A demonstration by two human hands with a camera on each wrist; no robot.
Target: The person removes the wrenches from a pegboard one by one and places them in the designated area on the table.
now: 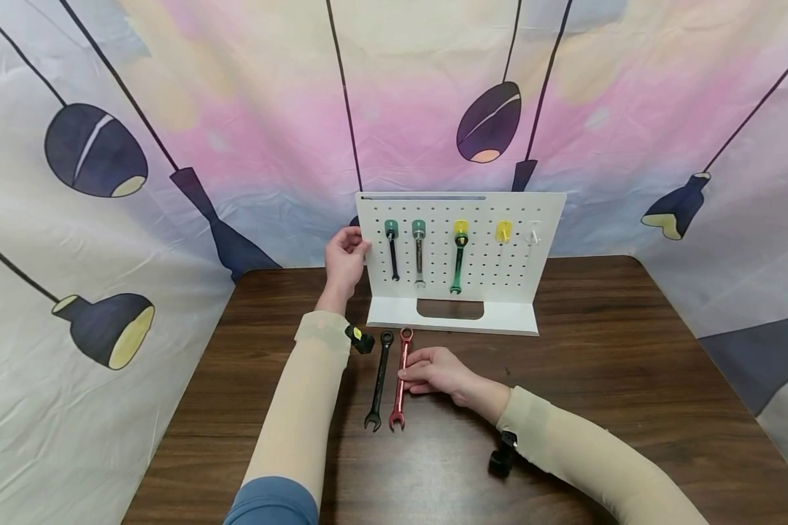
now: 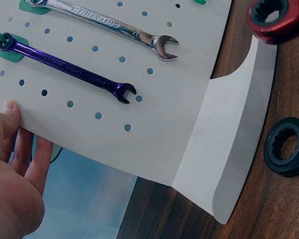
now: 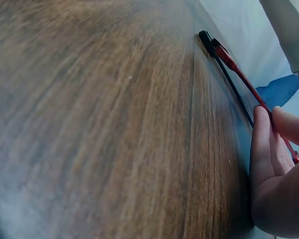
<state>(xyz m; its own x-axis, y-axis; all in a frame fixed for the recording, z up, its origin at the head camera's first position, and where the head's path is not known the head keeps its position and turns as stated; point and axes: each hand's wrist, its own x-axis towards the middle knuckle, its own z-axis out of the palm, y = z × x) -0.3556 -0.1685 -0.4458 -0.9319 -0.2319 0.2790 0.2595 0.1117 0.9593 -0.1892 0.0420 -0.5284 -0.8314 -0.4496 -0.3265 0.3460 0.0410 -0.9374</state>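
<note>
My left hand (image 1: 344, 260) holds the left edge of a white pegboard (image 1: 479, 270), thumb on the front and fingers behind, as the left wrist view shows. With thumb and fingers, my right hand (image 1: 441, 375) pinches a red combination wrench (image 1: 400, 386) by the middle of its shaft. In the right wrist view the red wrench (image 3: 241, 77) appears slightly raised off the table. Just left of it lies a black combination wrench (image 1: 379, 379). On the board hang a dark purple wrench (image 2: 65, 67), a silver wrench (image 2: 107, 22) and a green wrench (image 1: 458, 266).
To the right on the board, a yellow hook (image 1: 503, 232) and a clear hook (image 1: 534, 232) hold nothing. The board's base (image 1: 394, 312) has a cut-out slot and stands on a dark wooden table (image 1: 584, 379). A printed cloth (image 1: 249, 109) hangs behind.
</note>
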